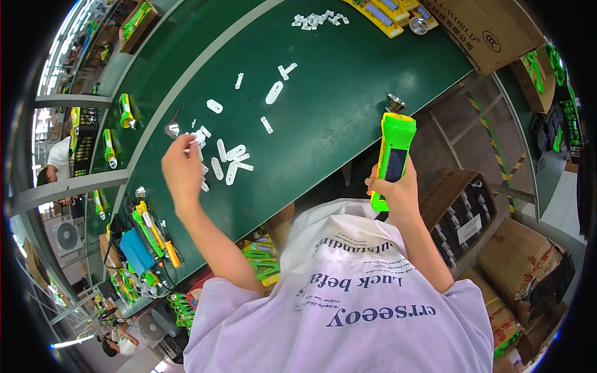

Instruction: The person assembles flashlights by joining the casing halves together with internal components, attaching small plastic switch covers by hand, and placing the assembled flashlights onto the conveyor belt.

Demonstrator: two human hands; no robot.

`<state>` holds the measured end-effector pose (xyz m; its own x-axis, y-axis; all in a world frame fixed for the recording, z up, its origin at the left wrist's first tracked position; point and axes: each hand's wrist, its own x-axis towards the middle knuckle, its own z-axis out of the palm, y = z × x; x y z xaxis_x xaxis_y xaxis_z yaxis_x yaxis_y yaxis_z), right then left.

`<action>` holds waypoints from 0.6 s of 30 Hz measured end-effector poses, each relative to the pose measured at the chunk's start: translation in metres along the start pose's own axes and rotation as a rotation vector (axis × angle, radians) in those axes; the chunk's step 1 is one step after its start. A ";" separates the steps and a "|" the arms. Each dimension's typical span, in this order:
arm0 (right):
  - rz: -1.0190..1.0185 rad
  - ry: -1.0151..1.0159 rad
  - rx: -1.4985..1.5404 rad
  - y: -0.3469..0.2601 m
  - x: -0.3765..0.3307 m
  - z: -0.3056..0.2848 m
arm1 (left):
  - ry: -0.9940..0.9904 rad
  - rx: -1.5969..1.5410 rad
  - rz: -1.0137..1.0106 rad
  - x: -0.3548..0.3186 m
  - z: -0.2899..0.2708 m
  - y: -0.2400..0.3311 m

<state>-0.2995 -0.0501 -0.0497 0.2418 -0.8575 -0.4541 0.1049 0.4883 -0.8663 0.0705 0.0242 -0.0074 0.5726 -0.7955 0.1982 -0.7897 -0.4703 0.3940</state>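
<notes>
My right hand (397,186) is wrapped round the lower part of a green and yellow flashlight (398,133) with a dark panel on its side. At the flashlight's far end, a shiny reflector cup (394,103) shows beyond the rim; whether it is joined to the flashlight I cannot tell. Over the left part of the green table, the fingers of my left hand (181,169) are pinched on a small white plastic part (198,136). Loose white parts lie beside and partly under that hand. To its right is a cluster of oblong white plates (231,163).
More white pieces (318,20) lie at the table's far side, near yellow trays (382,18). A cardboard box (485,31) stands at the far right. Another reflector (172,128) sits left of my hand. Beyond a metal rail are flashlights and a blue device (136,252). Boxes (463,214) fill the right.
</notes>
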 end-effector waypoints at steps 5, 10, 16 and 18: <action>0.015 -0.020 0.015 0.002 0.004 0.002 | 0.000 0.049 -0.051 0.007 -0.010 -0.030; 0.003 -0.064 0.026 0.002 0.003 0.004 | -0.105 0.133 0.105 0.021 0.003 -0.028; -0.002 -0.014 0.025 -0.001 -0.003 -0.002 | -0.211 0.162 0.041 0.038 0.008 -0.037; 0.000 -0.005 0.040 0.000 -0.004 -0.004 | -0.220 0.168 0.047 0.040 0.009 -0.042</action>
<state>-0.3043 -0.0469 -0.0490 0.2463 -0.8566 -0.4533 0.1431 0.4947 -0.8572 0.1251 0.0086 -0.0242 0.4871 -0.8733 0.0062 -0.8504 -0.4726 0.2312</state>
